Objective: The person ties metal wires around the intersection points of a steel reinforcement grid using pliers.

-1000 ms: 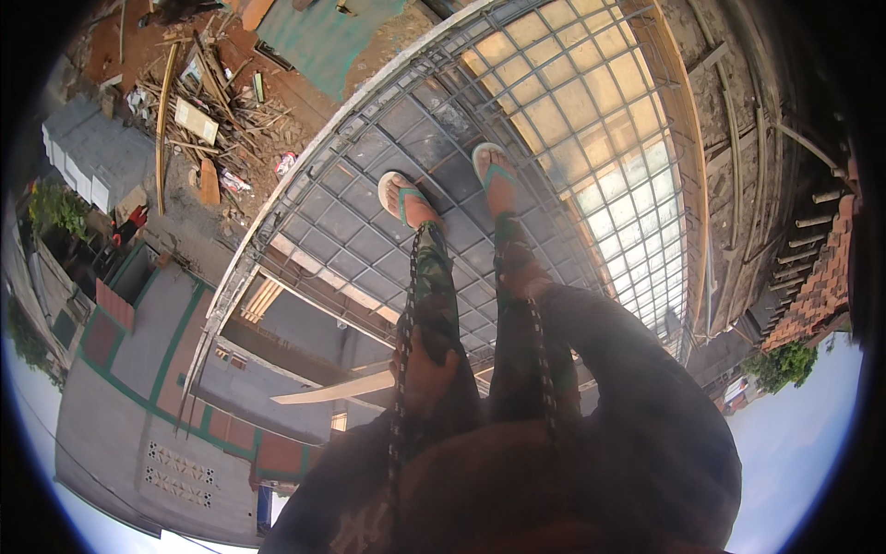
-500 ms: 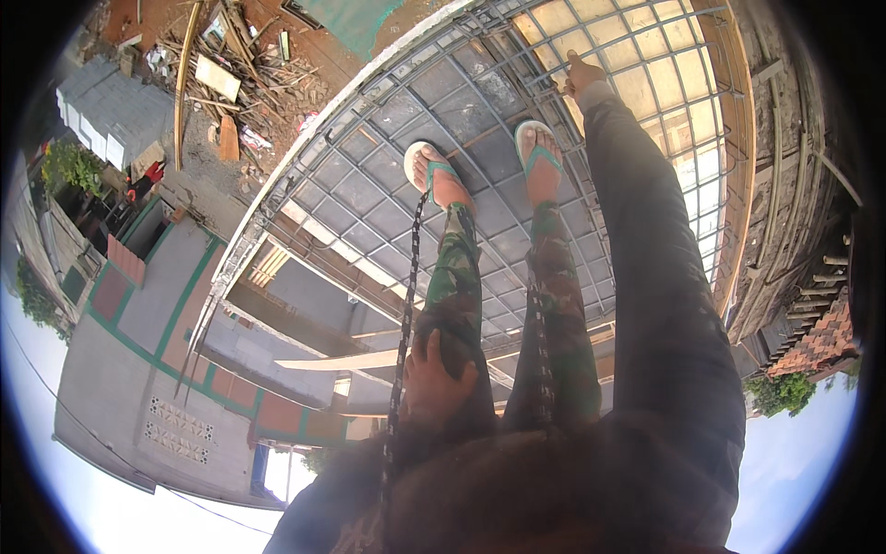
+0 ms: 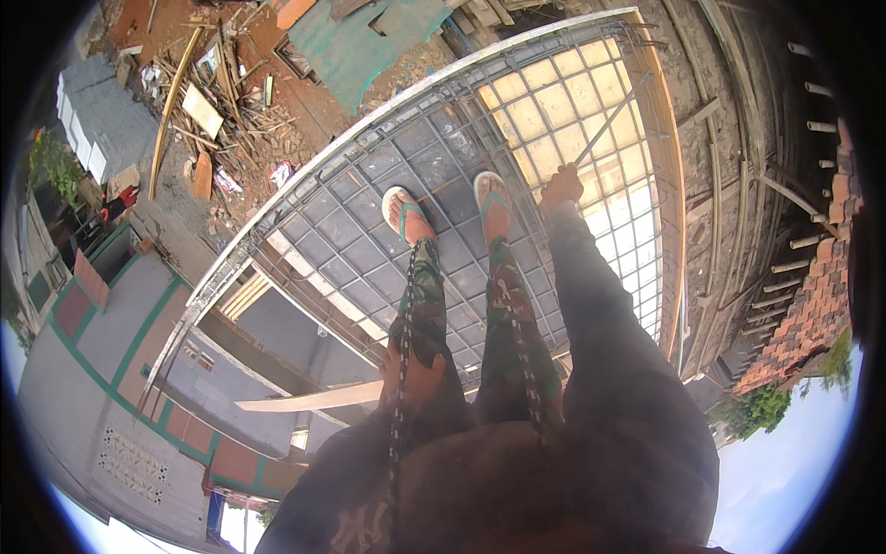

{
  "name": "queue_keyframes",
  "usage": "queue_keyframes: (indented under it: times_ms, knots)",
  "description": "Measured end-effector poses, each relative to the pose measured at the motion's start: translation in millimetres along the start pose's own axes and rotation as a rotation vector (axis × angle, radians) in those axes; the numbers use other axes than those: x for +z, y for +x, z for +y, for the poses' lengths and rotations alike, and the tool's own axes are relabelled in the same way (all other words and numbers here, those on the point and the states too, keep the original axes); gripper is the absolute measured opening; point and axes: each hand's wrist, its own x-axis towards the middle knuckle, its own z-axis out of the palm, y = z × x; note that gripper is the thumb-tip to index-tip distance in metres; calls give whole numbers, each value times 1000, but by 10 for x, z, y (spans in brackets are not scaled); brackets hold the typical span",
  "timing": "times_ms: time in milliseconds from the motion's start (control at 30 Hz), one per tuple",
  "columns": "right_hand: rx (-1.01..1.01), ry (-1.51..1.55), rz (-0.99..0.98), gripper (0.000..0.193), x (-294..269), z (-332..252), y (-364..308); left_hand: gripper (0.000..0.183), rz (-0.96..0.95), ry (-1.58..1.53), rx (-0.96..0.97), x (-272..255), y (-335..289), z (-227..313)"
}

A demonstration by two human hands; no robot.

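Observation:
My right hand (image 3: 561, 189) is closed above the mesh, near my right foot. A thin dark metal rod (image 3: 611, 126) runs out of it, slanting over the pale panels to the far right. Below lies a grid of steel reinforcing bars (image 3: 443, 166), tied in squares over dark grey and pale wooden formwork panels (image 3: 558, 88). My left hand (image 3: 420, 377) rests on my left leg near the knee, its fingers laid over the camouflage trousers and holding nothing. Both my feet, in green-strapped flip-flops (image 3: 403, 214), stand on the mesh.
A raised edge (image 3: 305, 148) bounds the formwork at the far left; a wooden board (image 3: 666, 166) bounds its right. Below left are openings and a loose plank (image 3: 309, 400). Beyond lie scrap wood (image 3: 221, 83), a green sheet (image 3: 355, 46) and roof tiles (image 3: 803, 305). Two patterned cords (image 3: 399, 415) hang before me.
My view has shifted, so more of the right side shows. My right hand has come nearer to me, and the metal rod in it now shows clearly. The left hand stays on my leg.

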Motion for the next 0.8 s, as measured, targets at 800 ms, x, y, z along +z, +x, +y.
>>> queue_keyframes:
  times_ms: [800]
  knots:
    - [-1474, -624, -554, 24, -2200, -1896, -4257, 49, 88, -2043, 979, -3169, -1564, 748]
